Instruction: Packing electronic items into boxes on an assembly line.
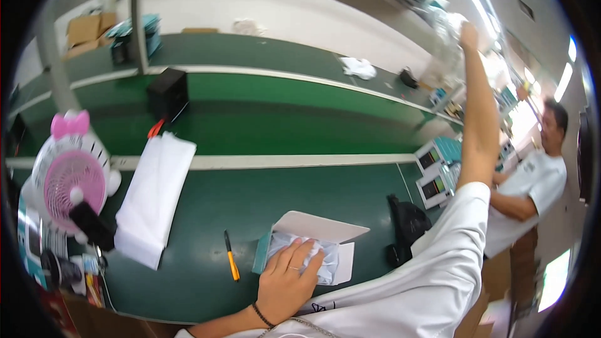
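In front of me, an open box [260, 255] with a teal side and white flaps stands on the green tabletop. White wrapping [328, 266] fills it; what is inside the wrapping is hidden. My left hand [289, 278] rests on this wrapping with its fingers stretched out, a ring on one of them. Stretched far up to the right, my right hand [468, 36] is at a shelf beside crumpled clear plastic [446, 34]. Its fingers look curled in, but what they hold is not clear.
Left of the box lie an orange-and-black pen [232, 256] and white sheets [153, 200]. A pink-and-white fan [72, 181] stands at far left, a black pouch [407, 225] on the right. Boxes [432, 188] stand behind it, near another person [529, 181].
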The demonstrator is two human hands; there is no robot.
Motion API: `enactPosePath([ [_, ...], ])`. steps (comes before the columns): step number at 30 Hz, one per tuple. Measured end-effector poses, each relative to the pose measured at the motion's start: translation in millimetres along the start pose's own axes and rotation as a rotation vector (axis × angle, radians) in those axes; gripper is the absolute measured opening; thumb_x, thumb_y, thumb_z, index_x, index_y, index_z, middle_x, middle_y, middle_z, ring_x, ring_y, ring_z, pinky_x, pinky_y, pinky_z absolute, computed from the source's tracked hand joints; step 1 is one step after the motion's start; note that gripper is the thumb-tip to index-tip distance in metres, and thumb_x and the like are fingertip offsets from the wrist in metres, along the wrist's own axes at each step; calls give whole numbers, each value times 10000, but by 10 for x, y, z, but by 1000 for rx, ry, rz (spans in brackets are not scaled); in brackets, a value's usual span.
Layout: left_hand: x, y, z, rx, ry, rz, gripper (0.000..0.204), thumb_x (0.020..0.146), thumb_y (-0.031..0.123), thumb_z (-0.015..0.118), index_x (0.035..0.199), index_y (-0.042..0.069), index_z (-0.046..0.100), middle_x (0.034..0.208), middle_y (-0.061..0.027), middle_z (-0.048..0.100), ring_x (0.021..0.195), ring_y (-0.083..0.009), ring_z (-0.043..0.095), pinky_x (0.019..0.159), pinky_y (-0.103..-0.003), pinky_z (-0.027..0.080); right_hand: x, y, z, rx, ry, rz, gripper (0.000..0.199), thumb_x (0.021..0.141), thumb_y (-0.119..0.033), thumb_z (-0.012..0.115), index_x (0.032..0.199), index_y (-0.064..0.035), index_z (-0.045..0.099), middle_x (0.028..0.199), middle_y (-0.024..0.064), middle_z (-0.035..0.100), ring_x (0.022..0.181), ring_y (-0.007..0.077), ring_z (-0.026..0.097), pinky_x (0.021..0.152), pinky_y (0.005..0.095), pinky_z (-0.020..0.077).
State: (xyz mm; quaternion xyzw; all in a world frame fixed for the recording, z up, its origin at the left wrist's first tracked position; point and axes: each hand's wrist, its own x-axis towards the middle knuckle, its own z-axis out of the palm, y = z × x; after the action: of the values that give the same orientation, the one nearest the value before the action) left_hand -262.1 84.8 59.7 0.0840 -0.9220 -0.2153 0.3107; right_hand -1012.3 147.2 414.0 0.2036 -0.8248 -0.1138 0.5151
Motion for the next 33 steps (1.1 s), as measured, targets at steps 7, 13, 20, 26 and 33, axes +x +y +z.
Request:
enactPosePath([
  [7, -361, -43, -93, -2, 71, 124, 385, 747, 102, 680, 1130, 113, 709, 1247, -76, 635, 1153, -294, 618, 934, -407, 516, -1039, 104, -2221, 1327, 136, 519, 226, 835, -158, 833, 1019, -32, 798, 973, 123, 775, 848, 186, 747, 769, 298, 631],
  [13, -363, -4, -105, 32, 38, 61, 397, 747, 73, 674, 1141, 103, 709, 1257, -96, 635, 1158, -323, 606, 951, -436, 501, -2305, -130, -2835, 1568, 415, 446, 281, 893, -94, 788, 1130, 47, 731, 1015, 145, 751, 869, 158, 714, 801, 287, 636],
  [20, -269, -5, -87, 32, 32, 136, 370, 813, 66, 652, 1181, 78, 685, 1272, -112, 632, 1174, -341, 599, 973, -451, 489, -5090, -1764, -3127, 1183, -92, 341, 143, 853, -83, 778, 972, -14, 742, 856, 100, 726, 763, 168, 690, 701, 300, 534],
  [26, -346, -33, -107, 67, 30, 195, 342, 946, 140, 646, 1280, 66, 643, 1287, -139, 640, 1179, -364, 605, 976, -441, 490, -6464, -2026, -2832, 1256, -280, 135, 497, 759, -82, 834, 1223, -82, 657, 1341, 134, 643, 1268, 348, 580, 1114, 431, 432],
  [33, -383, 51, -145, 1, 4, 165, 556, 942, 259, 700, 1392, -17, 527, 1361, -199, 601, 1231, -410, 573, 1020, -441, 468, -6572, -1900, -2891, 1051, -332, 221, 218, 790, -131, 815, 998, -105, 752, 1065, 89, 656, 1010, 299, 608, 882, 405, 491],
])
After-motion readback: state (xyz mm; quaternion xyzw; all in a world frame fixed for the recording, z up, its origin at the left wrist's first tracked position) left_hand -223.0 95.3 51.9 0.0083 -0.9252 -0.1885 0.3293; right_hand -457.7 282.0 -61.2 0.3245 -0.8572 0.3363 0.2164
